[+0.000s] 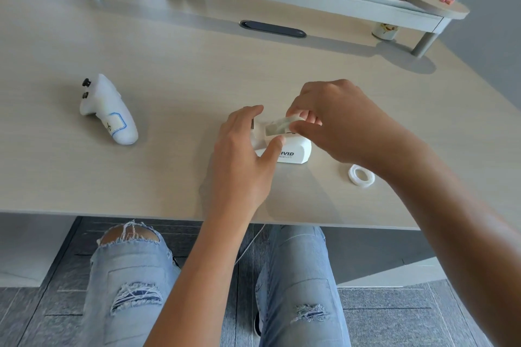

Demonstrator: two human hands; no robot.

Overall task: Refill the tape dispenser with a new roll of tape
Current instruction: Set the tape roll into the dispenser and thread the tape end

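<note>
The white tape dispenser (293,151) is sitting on the worktop (174,70) near the front edge, roughly in the middle of the view, its printed side facing the person. A roll of clear tape (277,127) is hovering on edge over the dispenser's open top — whether it is already resting in the slot cannot be told. The right hand (335,118) is coming in from 3 o'clock, its fingers curled down and pinching the roll at its right side. The left hand (245,149) is lying at 9 o'clock of the dispenser, partly open, its thumb pressing against the dispenser's near side just under the roll and its forefinger reaching over the far end; it is bracing the dispenser rather than closing round it.

At 4 o'clock of the dispenser, apart from it, a white ring (361,175) is lying flat on the worktop. Well away at 9 o'clock, a white game controller (108,110) with a blue-edged label is lying — touching nothing else.
</note>
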